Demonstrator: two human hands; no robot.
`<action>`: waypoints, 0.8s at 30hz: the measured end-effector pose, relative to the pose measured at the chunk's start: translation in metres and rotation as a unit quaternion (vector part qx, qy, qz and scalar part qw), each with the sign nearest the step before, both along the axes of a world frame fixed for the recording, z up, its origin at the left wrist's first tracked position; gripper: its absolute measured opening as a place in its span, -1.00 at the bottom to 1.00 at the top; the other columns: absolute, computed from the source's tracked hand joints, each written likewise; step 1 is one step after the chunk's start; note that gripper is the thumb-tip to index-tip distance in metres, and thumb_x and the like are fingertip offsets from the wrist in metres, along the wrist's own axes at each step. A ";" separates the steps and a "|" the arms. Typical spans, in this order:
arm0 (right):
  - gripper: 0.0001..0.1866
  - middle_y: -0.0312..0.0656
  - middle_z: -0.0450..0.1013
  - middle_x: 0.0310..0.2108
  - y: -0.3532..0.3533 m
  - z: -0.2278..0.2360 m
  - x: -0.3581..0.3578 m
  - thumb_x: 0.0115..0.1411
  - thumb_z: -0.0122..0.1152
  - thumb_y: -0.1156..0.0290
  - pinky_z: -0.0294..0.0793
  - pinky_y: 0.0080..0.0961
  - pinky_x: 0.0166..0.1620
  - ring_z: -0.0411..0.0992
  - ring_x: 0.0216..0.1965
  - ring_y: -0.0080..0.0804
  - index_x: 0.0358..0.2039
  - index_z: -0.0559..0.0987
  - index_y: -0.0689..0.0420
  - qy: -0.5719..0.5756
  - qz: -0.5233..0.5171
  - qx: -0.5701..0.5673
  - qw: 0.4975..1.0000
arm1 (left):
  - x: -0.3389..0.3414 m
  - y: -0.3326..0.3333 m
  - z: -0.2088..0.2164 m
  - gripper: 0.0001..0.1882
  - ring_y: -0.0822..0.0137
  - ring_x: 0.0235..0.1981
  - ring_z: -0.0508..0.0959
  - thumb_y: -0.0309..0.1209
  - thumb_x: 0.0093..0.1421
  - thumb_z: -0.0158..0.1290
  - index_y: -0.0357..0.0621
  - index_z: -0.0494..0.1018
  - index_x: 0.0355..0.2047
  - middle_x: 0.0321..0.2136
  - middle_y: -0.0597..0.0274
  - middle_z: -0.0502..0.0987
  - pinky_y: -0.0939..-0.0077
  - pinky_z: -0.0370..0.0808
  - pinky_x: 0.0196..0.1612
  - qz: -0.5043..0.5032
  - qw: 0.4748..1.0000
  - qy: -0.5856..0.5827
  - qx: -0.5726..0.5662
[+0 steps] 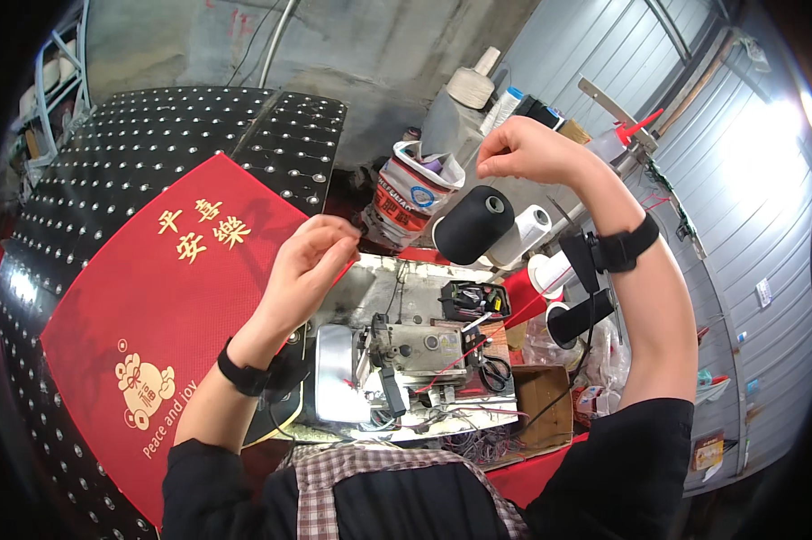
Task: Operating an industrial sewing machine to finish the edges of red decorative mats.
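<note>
Counter (86, 171), black and dotted with rows of shiny metal studs, fills the left side. Over it lies a red mat (154, 310) bearing gold characters and a gold pouch picture, its right part passing beneath the left grip (305, 270). A sewing machine (415, 349) stands to the right of the mat, with a printed bag (401, 205) beyond it. At the mat's right edge, the left grip has its fingers bent toward the thumb; whether it pinches the mat cannot be told. The right grip (539, 151) is raised well apart from the mat, fingers curled in toward the thumb; whether it holds anything cannot be told. Below it sits a black thread cone (471, 227). Scissors (494, 373) lie beside the machine.
</note>
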State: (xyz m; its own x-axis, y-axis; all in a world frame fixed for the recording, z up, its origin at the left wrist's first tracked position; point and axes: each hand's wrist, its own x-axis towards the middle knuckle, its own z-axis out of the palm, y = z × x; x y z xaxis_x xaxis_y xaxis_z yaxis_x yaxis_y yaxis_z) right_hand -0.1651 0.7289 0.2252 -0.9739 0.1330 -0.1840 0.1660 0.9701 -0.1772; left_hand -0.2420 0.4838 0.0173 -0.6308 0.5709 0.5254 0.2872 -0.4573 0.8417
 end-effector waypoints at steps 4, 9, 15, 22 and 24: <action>-0.84 -0.31 0.43 -0.58 -0.025 -0.005 0.012 0.09 0.21 0.42 0.32 -0.69 -0.35 0.34 -0.47 -0.69 -0.42 0.58 0.27 0.081 0.062 -0.023 0.995 | -0.001 -0.002 0.024 -0.71 0.56 -0.32 0.46 -0.29 0.29 -0.13 -0.27 0.47 -0.38 -0.24 0.22 0.48 0.72 0.35 -0.37 -0.157 0.974 -0.164 -0.026; -0.86 -0.34 0.42 -0.50 -0.038 -0.017 0.032 0.12 0.19 0.46 0.32 -0.68 -0.34 0.34 -0.45 -0.68 -0.40 0.59 0.29 0.150 0.065 -0.161 0.973 | 0.010 0.005 0.044 -0.67 0.46 -0.25 0.48 -0.26 0.32 -0.20 -0.12 0.33 -0.55 -0.14 0.13 0.47 0.69 0.41 -0.36 -0.265 0.890 -0.342 0.143; -0.85 -0.35 0.43 -0.48 -0.040 -0.024 0.054 0.13 0.19 0.46 0.29 -0.73 -0.40 0.32 -0.47 -0.72 -0.43 0.56 0.31 0.229 0.065 -0.273 0.932 | 0.014 -0.007 0.064 -0.68 0.41 -0.17 0.53 -0.21 0.32 -0.21 -0.14 0.40 -0.41 -0.13 0.13 0.51 0.57 0.48 -0.21 -0.338 0.852 -0.328 0.226; -0.85 -0.36 0.45 -0.51 -0.051 -0.018 0.070 0.14 0.18 0.46 0.38 -0.72 -0.31 0.39 -0.42 -0.71 -0.37 0.58 0.30 0.266 0.084 -0.281 0.918 | 0.042 -0.014 0.092 -0.65 0.32 -0.08 0.49 -0.32 0.30 -0.20 -0.29 0.38 -0.03 -0.07 0.07 0.47 0.46 0.46 -0.08 -0.284 0.909 -0.241 0.187; -0.85 -0.35 0.47 -0.47 -0.055 -0.014 0.074 0.14 0.18 0.46 0.38 -0.71 -0.31 0.39 -0.41 -0.72 -0.37 0.58 0.30 0.267 0.074 -0.303 0.912 | 0.050 -0.015 0.094 -0.63 0.34 -0.09 0.49 -0.49 0.23 -0.15 -0.30 0.32 0.05 -0.04 0.07 0.45 0.51 0.47 -0.09 -0.244 0.935 -0.205 0.157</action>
